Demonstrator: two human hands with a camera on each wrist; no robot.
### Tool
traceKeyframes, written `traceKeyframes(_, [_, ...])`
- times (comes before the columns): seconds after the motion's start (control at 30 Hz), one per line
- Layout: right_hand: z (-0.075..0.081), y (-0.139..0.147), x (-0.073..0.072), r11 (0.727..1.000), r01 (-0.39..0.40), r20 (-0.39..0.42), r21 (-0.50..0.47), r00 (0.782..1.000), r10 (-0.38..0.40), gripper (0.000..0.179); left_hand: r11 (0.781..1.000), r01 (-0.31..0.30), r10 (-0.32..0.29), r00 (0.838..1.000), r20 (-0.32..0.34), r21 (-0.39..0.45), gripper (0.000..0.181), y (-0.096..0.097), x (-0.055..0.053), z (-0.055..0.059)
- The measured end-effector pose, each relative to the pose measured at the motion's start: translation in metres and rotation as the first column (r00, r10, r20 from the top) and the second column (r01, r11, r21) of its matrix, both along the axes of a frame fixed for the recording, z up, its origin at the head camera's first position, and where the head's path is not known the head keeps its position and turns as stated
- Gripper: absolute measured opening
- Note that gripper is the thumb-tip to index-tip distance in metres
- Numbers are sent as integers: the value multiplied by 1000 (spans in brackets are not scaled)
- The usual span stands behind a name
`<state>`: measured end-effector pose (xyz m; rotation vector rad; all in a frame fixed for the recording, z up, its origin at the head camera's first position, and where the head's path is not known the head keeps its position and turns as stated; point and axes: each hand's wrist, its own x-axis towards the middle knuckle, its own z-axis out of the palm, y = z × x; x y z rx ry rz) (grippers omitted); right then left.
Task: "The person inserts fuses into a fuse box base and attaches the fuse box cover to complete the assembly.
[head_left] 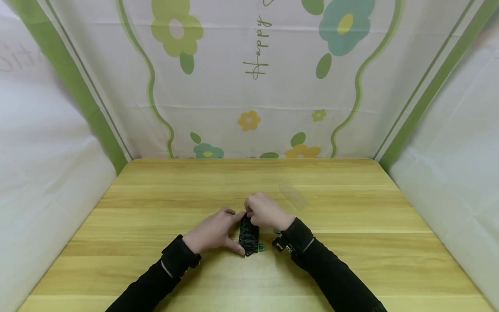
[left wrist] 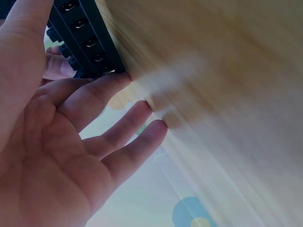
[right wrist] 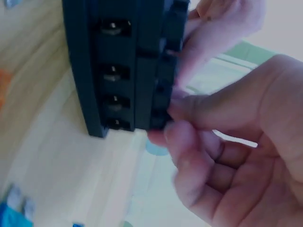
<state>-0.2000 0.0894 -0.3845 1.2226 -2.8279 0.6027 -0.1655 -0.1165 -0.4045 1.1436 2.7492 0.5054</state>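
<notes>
A black fuse block point(head_left: 248, 237) with a row of slots lies lengthwise away from me on the table; screw terminals line its side in both wrist views. My left hand point(head_left: 213, 231) spans it from the left, thumb at the near end and index finger at the far end. In the left wrist view, other left fingertips point(left wrist: 158, 125) rest on the table. My right hand point(head_left: 269, 211) reaches over the far end, its thumb point(right wrist: 189, 109) and index finger pinching at the block's top edge. I cannot tell whether a small piece sits between them.
A green blade fuse point(head_left: 261, 247) lies right beside the block. Near my right wrist is a blue fuse point(right wrist: 14, 215) with metal prongs, and an orange piece point(right wrist: 4, 85) lies close by. Farther back rests a clear plastic cover point(head_left: 293, 196). Patterned cloth walls point(head_left: 249, 86) enclose the wooden table.
</notes>
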Motion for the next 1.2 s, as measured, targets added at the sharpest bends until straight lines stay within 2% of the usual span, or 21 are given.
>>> traceKeyframes(0.17, [2,7,-5,998,-50,110,-36,992,53,24,1000,-2,2,1000,12,9,104,0,-1,-3])
traceKeyframes(0.3, [8,9,-5,998,-47,148,-40,988,52,22,1000,-3,3,1000,9,5,105,1,-3,-2])
traceKeyframes(0.43, [7,6,-4,999,-28,123,-22,992,31,29,1000,-8,8,1000,2,-4,105,1,-3,-2])
traceKeyframes(0.67, [3,0,-1,1000,-14,14,9,1000,14,42,1000,-12,12,1000,13,-1,105,0,-3,-3])
traceKeyframes(0.77, [3,0,0,1000,-23,7,-4,1000,23,42,1000,-10,10,1000,12,3,105,0,-3,-4])
traceKeyframes(1.03, [5,3,-2,999,-33,65,-5,997,33,45,1000,-7,7,1000,16,-4,105,1,-3,-3])
traceKeyframes(1.2, [6,1,2,1000,-17,27,14,999,17,45,1000,-7,8,1000,16,-17,105,1,-1,1])
